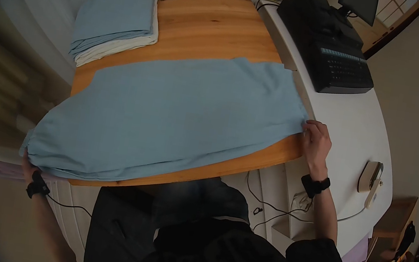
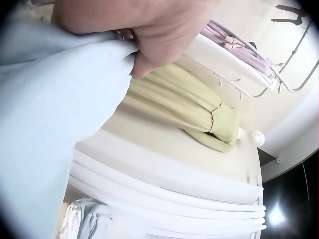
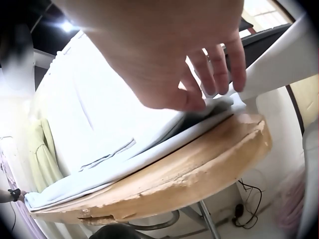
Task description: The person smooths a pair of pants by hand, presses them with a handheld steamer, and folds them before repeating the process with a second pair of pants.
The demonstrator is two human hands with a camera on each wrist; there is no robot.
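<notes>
A large light blue cloth (image 1: 180, 110) lies spread across the wooden table (image 1: 210, 21), folded over in layers along the near edge. At its left end my left hand (image 1: 30, 168) pinches the corner; the left wrist view shows the cloth hanging from between the thumb and fingers. My right hand (image 1: 317, 142) is at the opposite corner. In the right wrist view, the thumb and forefinger of that hand meet at the raised upper layer, while the other fingers (image 3: 219, 74) hang apart over the edge.
Folded blue and cream cloths (image 1: 114, 22) are stacked at the table's far left. On the right, a white desk (image 1: 353, 121) bears a black keyboard device (image 1: 340, 69) and a small beige object (image 1: 369, 177). Cables (image 1: 284, 211) run below. A green garment (image 2: 174, 99) hangs beside white curtains.
</notes>
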